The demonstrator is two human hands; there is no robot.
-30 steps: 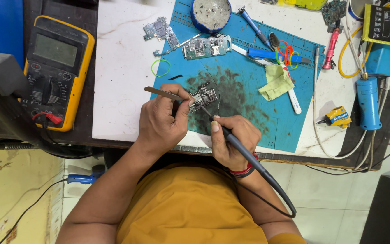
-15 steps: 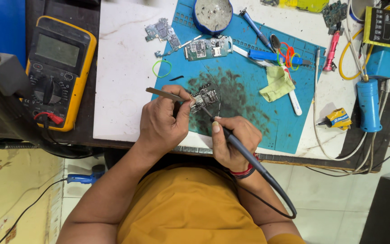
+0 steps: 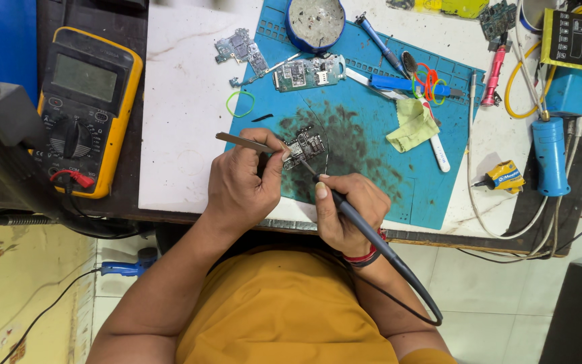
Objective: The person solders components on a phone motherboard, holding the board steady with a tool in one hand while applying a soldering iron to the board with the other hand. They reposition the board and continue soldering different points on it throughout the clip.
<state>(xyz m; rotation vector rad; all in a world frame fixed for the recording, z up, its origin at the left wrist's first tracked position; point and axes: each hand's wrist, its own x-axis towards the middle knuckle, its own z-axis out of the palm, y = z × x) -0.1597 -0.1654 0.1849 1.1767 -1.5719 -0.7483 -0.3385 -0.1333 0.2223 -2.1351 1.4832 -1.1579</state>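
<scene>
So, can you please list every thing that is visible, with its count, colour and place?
small circuit board: 1, dark, on the blue mat, under the tools
tweezers: 1, metal, in left hand
soldering iron: 1, black, in right hand
blue mat: 1, stained dark, on the white table
other circuit boards: 2, green-grey, top of mat and just left of it
round tin: 1, blue, top edge
multimeter: 1, yellow and black, left
yellow cloth: 1, on mat, right
green ring: 1, left mat edge
blue cylinder tool: 1, right
left hand: holds tweezers
right hand: holds iron
</scene>
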